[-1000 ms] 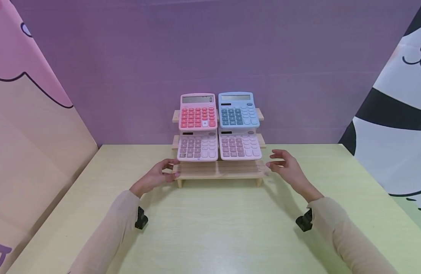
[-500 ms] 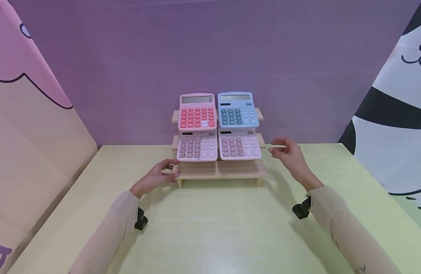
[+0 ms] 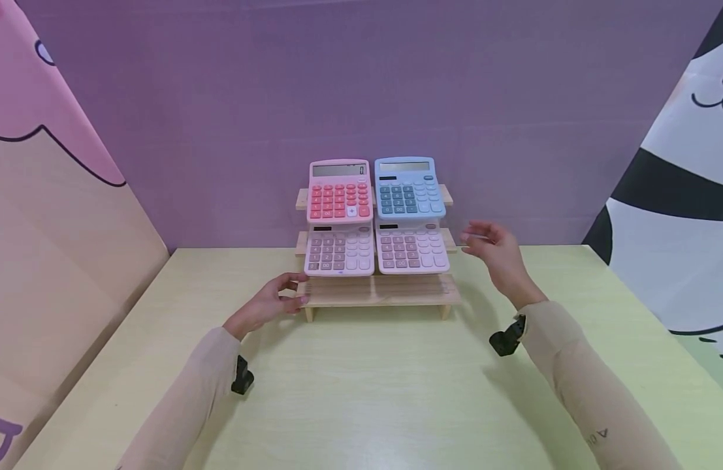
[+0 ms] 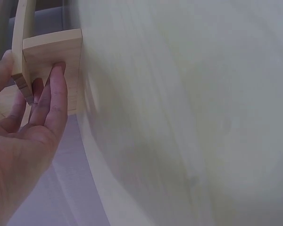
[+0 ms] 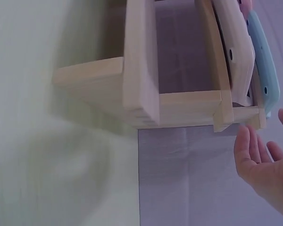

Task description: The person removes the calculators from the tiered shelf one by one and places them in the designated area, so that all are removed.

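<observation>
The wooden stepped rack is sitting mid-counter, carrying four calculators. The left hand is gripping its lower left end, thumb above and fingers under the slat. The right hand is hovering relaxed beside the middle tier, holding nothing; its thumb is cut off in the wrist view.

Pale yellow-green table with wood-grain surface. Purple wall behind. Pink-and-tan cartoon panel at left, black-and-white cartoon panel at right. 4 calculators in 2 rows, all tilted back. Top row: pink calculator with red keys, display reading 0, just beside blue calculator. Bottom row: 2 pale pink calculators, left one, right one, side by side.
</observation>
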`<state>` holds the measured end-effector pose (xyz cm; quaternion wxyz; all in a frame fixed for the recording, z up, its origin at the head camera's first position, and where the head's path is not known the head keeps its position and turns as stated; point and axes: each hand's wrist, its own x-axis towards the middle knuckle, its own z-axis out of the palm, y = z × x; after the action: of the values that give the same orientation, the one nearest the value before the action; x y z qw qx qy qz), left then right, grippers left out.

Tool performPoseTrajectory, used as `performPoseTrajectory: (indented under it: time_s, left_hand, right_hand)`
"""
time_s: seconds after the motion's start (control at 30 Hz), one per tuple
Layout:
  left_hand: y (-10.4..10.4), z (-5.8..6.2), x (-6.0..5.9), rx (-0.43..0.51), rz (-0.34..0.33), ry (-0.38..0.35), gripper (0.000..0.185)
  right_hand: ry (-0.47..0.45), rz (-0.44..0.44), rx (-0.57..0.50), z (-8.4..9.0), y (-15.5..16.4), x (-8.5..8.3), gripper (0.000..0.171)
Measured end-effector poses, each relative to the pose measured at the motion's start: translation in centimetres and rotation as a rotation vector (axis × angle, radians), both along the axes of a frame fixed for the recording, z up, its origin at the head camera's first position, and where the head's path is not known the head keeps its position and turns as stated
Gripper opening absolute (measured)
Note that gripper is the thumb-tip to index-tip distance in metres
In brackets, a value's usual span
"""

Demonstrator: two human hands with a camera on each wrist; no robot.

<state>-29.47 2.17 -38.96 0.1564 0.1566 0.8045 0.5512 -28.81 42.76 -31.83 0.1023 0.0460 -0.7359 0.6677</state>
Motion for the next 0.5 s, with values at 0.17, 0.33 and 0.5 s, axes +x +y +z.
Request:
performPoseTrajectory:
  time_s: [0.17,0.33,0.5]
  left_hand:
    - [-0.1,-0.2,-0.2,0.006,-0.004,0.003,0.050]
    - [-0.1,-0.4,-0.3,0.005,-0.007,0.004,0.050]
    - [-0.1,-0.5,-0.4,0.005,-0.005,0.002,0.050]
  right_hand:
    - [-0.067,-0.041,-0.047,0.8,-0.7,-0.8,0.049]
    - [-0.080,-0.045,-0.057,1.3,-1.5,-1.5,0.052]
    - [-0.073,-0.051,-0.053,1.8,-2.6,-1.9,0.052]
